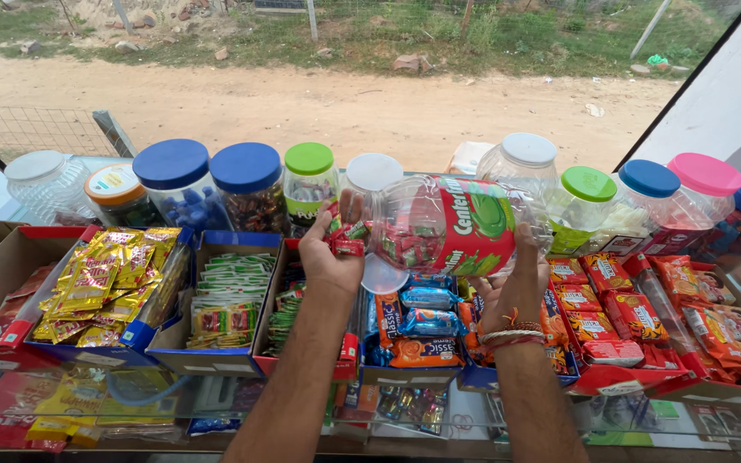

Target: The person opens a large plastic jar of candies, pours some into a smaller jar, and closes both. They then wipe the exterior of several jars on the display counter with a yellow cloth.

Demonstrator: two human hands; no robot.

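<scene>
My right hand (515,287) holds a clear plastic jar (452,227) with a red and green label, tipped on its side with the mouth facing left. Small wrapped candies lie inside it near the mouth. My left hand (329,253) is at the jar's open mouth, closed on a bunch of small red and green candy packets (346,237). A clear round lid (383,276) lies just below the mouth. Both hands hover over the boxes of snacks on the counter.
A row of lidded jars stands behind: blue lids (171,163), a green lid (309,158), white lids (529,148), a pink lid (707,174). Cardboard boxes hold yellow sachets (109,279), green packets (225,300), biscuit packs (422,321) and red packs (636,313). A dirt road lies beyond.
</scene>
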